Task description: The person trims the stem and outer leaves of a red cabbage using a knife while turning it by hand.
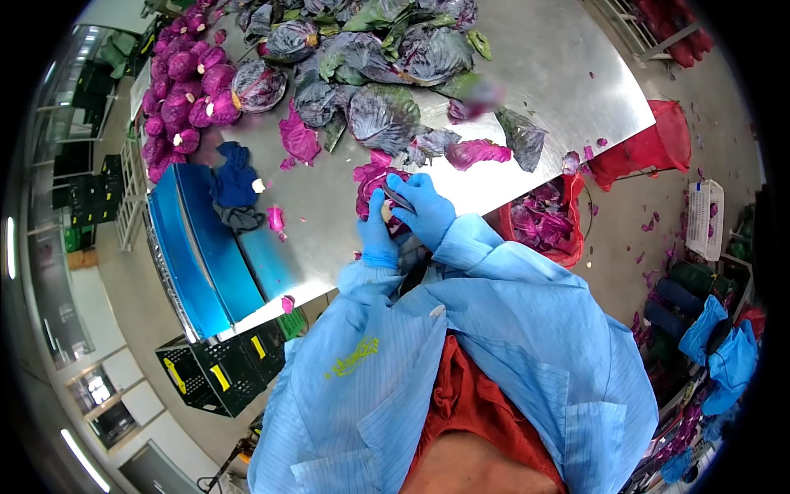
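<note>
Close to my body, at the near table edge, a purple cabbage (pixel 369 183) with loose leaves is held between my gloved hands. My left hand (pixel 378 237) is closed on its near left side, thumb upward. My right hand (pixel 429 212) curls round a dark, narrow knife (pixel 399 198) against the cabbage's right side; most of the knife is hidden by the fingers. A pale cut stem spot shows between the hands. Beyond them lie untrimmed cabbages (pixel 383 117) with dark outer leaves. A loose purple leaf (pixel 477 154) rests just past my right hand.
Peeled purple cabbages (pixel 177 107) are piled at the table's far left. A blue metal box (pixel 202 243) and a dark blue cloth (pixel 234 174) sit on the left. A red mesh bag (pixel 573 216) of leaves hangs at the right edge. Black crates (pixel 222 370) stand on the floor.
</note>
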A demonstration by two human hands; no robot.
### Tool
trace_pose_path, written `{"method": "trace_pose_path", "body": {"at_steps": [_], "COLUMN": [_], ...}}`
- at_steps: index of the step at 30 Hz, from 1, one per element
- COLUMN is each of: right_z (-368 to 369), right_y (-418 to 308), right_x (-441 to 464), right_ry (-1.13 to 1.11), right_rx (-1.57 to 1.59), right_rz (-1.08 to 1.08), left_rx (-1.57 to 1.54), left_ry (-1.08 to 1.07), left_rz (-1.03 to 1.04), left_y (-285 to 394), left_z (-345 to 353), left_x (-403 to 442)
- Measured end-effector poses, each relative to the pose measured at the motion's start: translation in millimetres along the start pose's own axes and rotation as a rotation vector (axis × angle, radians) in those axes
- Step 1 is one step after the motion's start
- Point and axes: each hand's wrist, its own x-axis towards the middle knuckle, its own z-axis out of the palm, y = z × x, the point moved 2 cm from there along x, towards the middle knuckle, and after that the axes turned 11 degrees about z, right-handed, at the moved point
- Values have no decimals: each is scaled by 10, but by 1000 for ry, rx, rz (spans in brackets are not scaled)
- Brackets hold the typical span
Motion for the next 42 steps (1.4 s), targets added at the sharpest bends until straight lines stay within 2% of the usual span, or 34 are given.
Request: {"method": "trace_pose_path", "body": {"at_steps": [1,4,7,10,12,16,19,21,24,25,28,29,31,33,37,39,41,42], "right_z": [29,110,77,57,47,95,207,213,106,135,52,-51,-68,-122,-10,-30,10,12], "right_y": [16,65,50,51,37,136,259,295,193,289,417,451,618,636,691,682,735,740], "right_x": [13,-5,28,58,58,103,94,61,-138,-143,-183,-228,-228,-247,-78,8,102,136], "right_ry": [0,7,50,88,112,120,138,100,-38,-33,30,13,83,150,353,121,1,-39], "right_rx": [21,103,180,220,297,170,-4,-77,-136,-86,-38,45,89,29,126,207,9,78], "right_rz": [-9,-42,-118,-178,-171,-178,-201,-199,-286,-251,-184,-196,-15,111,7,187,151,178], "left_rx": [-22,-78,23,-48,-53,-34,-2,55,78,77,54,20,-53,51,85,58,18,-9], "left_ry": [-3,-21,8,51,3,23,131,94,-8,-50,137,91,-6,-21,-170,-185,-212,-234], "left_rz": [-74,-54,2,42,58,101,156,158,61,12,123,75,-20,-7,-99,-107,-124,-137], "left_y": [69,94,129,-47,-95,32,-157,-366,-138,-46,-137,-145,63,56,35,75,99,102], "left_z": [33,56,127,-65,-111,46,-77,-316,-233,-165,-159,-185,-41,-28,-103,-98,-112,-130], "left_x": [-62,-115,-152,111,182,-2,166,426,326,254,290,274,86,65,104,35,7,14]}}
